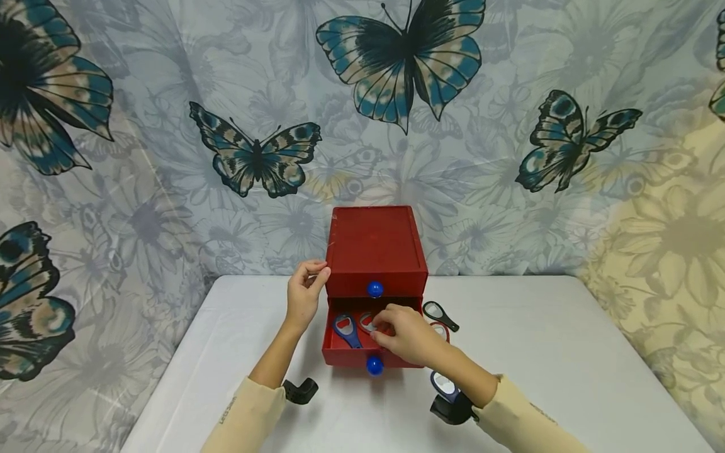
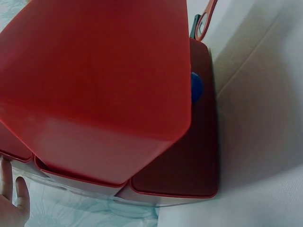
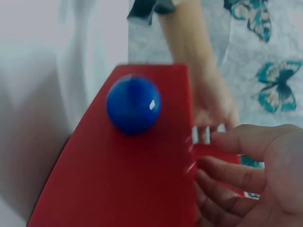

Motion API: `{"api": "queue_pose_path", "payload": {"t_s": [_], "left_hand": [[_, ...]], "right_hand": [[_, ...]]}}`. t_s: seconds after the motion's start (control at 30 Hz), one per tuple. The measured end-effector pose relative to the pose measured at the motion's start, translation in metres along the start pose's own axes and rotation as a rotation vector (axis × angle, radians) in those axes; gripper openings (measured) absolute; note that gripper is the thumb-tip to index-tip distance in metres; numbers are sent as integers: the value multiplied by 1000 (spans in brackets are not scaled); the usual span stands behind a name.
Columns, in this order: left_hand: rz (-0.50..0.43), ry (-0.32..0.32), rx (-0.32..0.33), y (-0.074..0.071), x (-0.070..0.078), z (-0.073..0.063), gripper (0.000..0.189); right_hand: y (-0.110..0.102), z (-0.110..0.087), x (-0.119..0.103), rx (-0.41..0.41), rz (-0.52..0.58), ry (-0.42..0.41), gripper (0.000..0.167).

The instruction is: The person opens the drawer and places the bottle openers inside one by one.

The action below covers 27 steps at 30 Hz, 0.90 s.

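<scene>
Table bears red box; upper drawer roofs back of lower drawer, prob. why latter's pulled out. L hand, fingers loosely bent, touches box's L side, nothing held, prob. steadying. R hand, part-curled, is at red magnifier in lower drawer; grip: can't tell. Blue magnifier is beside it. Black magnifier lies outside, R of box.

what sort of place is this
Possibly a small staged tabletop setup, though the wider room isn't shown: a white table, a butterfly-print backdrop close behind it, and a red drawer box standing on top.
</scene>
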<state>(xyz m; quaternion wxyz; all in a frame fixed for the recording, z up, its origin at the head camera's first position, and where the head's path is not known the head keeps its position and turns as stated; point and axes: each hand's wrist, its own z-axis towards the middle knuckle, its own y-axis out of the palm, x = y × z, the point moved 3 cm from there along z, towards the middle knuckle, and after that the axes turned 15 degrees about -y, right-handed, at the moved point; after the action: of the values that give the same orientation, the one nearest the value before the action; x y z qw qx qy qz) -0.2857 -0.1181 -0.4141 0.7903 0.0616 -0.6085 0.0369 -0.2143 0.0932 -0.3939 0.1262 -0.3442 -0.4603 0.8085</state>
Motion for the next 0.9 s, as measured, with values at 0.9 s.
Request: {"api": "queue_pose_path", "payload": {"t_s": [0.9], "left_hand": [[-6,-11,-7,-1,-1,0,22]], "right_hand": [[55,-57,-11,-232,794,117,19]]}}
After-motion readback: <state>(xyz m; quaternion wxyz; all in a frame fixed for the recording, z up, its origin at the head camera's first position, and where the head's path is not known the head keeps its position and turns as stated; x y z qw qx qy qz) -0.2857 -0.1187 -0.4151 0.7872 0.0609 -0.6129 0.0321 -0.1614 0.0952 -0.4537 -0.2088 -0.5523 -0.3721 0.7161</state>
